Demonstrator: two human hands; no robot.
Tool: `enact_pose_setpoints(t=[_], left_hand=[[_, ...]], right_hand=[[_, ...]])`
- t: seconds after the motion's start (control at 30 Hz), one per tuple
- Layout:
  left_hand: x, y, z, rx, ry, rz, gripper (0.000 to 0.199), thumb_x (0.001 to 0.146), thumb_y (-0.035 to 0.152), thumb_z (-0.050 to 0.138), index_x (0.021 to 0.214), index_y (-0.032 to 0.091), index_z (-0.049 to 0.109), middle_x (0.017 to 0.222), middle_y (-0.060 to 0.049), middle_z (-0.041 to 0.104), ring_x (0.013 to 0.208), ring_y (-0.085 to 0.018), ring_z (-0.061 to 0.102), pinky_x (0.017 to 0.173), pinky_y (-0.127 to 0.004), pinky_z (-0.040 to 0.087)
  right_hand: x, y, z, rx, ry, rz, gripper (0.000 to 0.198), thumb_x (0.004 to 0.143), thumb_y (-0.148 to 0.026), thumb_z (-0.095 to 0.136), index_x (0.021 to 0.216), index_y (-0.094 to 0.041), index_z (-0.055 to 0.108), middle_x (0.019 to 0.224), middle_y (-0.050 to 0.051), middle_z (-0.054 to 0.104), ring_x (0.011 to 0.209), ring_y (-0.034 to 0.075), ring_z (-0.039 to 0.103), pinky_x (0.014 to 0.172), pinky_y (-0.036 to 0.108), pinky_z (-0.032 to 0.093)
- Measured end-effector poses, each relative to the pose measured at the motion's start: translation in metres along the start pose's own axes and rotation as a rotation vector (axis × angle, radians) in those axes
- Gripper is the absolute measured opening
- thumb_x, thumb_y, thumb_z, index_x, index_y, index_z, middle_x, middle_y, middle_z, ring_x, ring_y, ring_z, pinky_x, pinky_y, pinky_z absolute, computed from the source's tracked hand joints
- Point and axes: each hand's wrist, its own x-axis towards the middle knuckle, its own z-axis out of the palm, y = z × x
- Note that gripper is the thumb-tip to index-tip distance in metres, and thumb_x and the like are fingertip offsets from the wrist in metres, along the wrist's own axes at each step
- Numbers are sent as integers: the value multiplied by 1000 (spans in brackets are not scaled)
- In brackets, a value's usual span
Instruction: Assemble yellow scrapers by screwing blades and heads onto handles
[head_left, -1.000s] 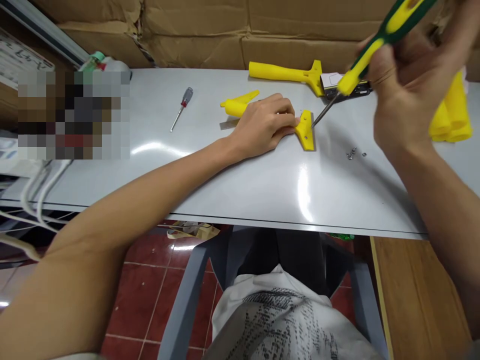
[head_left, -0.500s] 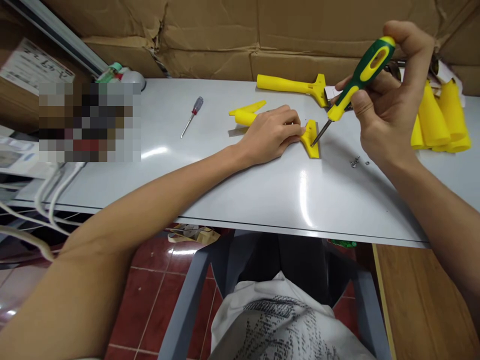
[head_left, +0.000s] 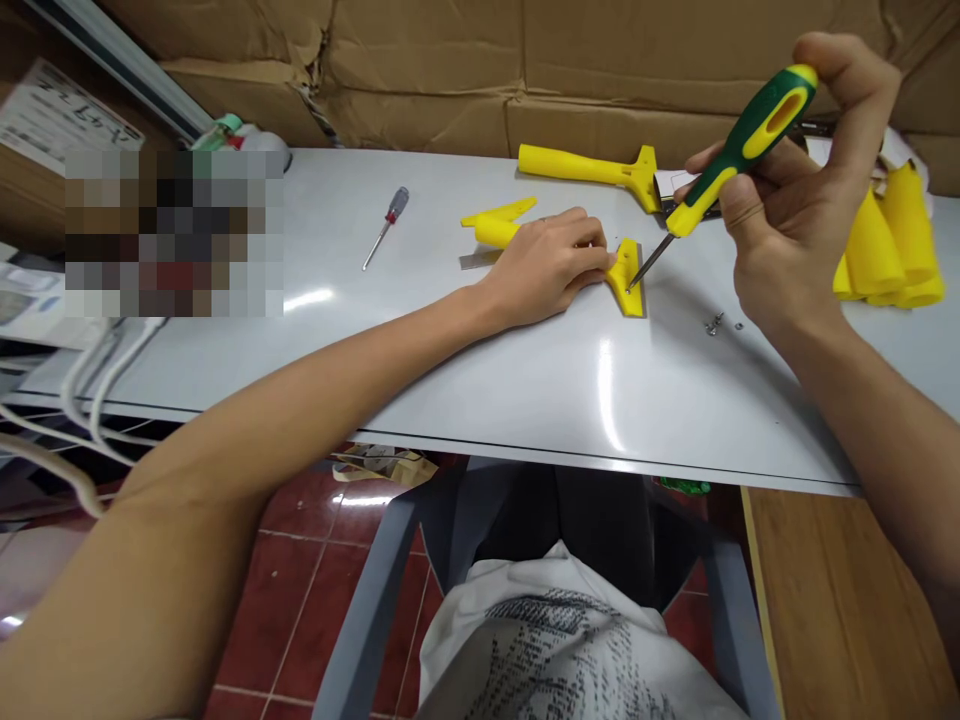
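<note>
My left hand is closed around the handle of a yellow scraper, holding it down on the table. The scraper's head, with a metal blade along its edge, points right. In my right hand is a green and yellow screwdriver, tilted, its tip at a screw hole in the lower part of the scraper head. A loose yellow plate and a metal blade lie by the handle's end, partly hidden. Behind them rests a second yellow scraper. Several small screws lie below my right hand.
A small screwdriver with a clear grey handle lies left of my left hand. Yellow scraper handles are piled at the right. Cardboard lines the table's back, and white cables hang at the left edge.
The screwdriver's handle has shifted slightly right in view while its tip stays at the scraper head. My left hand keeps its hold; the whole view has moved a little.
</note>
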Motion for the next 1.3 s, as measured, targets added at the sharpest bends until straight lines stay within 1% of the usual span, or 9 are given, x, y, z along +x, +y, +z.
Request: enact_pose_setpoints(t=[0.1, 0.17, 0.33, 0.53, 0.73, 0.93, 1.13, 1.2, 1.3], left_hand=[[0, 0, 0, 12, -4, 2, 26, 112, 33, 52, 117, 26, 76, 117, -8, 76, 110, -29, 70, 81, -43, 52], [0, 0, -1, 19, -15, 3, 26, 112, 33, 52, 117, 26, 76, 117, -8, 75, 111, -29, 70, 81, -43, 52], [0, 1, -1, 20, -30, 1, 26, 111, 32, 52, 117, 26, 76, 119, -8, 75, 112, -29, 69, 83, -44, 52], [0, 1, -1, 54, -5, 33, 24, 112, 30, 53, 117, 24, 76, 117, -8, 76, 109, -28, 70, 79, -41, 51], [0, 0, 0, 52, 12, 59, 23, 112, 28, 54, 116, 23, 76, 115, -7, 76, 108, -26, 70, 80, -40, 51], [0, -1, 2, 80, 23, 69, 22, 112, 27, 55, 118, 23, 76, 116, -7, 77, 109, -25, 70, 79, -38, 51], [-1, 0, 1, 76, 7, 62, 24, 113, 28, 53, 119, 23, 75, 116, -7, 76, 109, -25, 69, 80, -38, 50], [-1, 0, 1, 67, 5, 59, 24, 113, 28, 52, 118, 23, 75, 116, -8, 76, 109, -25, 69, 80, -39, 49], [0, 1, 0, 58, -2, 49, 25, 113, 29, 52, 118, 23, 76, 117, -8, 76, 108, -26, 68, 78, -39, 48]], right_hand=[[1, 3, 0, -7, 17, 0, 70, 87, -81, 76, 149, -59, 52, 160, -6, 40, 105, 19, 77, 98, 49, 74], [1, 7, 0, -19, 8, -7, 71, 86, -81, 77, 148, -59, 51, 159, -6, 41, 100, 17, 75, 97, 48, 74], [0, 9, -1, -20, -16, -1, 68, 88, -74, 79, 147, -60, 50, 157, -5, 42, 93, 15, 73, 93, 48, 74], [0, -4, -1, -1, 18, 54, 60, 89, -64, 83, 143, -59, 57, 159, -6, 42, 91, 16, 74, 97, 50, 74], [-2, -1, 0, 5, 18, 73, 63, 86, -67, 84, 142, -62, 55, 152, -4, 47, 96, 18, 77, 87, 46, 75], [-1, -3, 2, -8, 15, 52, 64, 85, -68, 84, 142, -63, 54, 148, -4, 48, 97, 19, 77, 86, 46, 75], [0, -7, 0, 22, -11, 40, 62, 88, -63, 83, 143, -63, 55, 152, -4, 44, 100, 19, 77, 87, 46, 75], [0, -6, 1, 13, 1, 20, 63, 87, -64, 83, 143, -63, 55, 152, -4, 44, 97, 18, 76, 88, 46, 75], [-1, -4, 3, 12, 26, 66, 63, 84, -70, 81, 141, -64, 54, 150, -4, 47, 98, 20, 76, 86, 46, 75]])
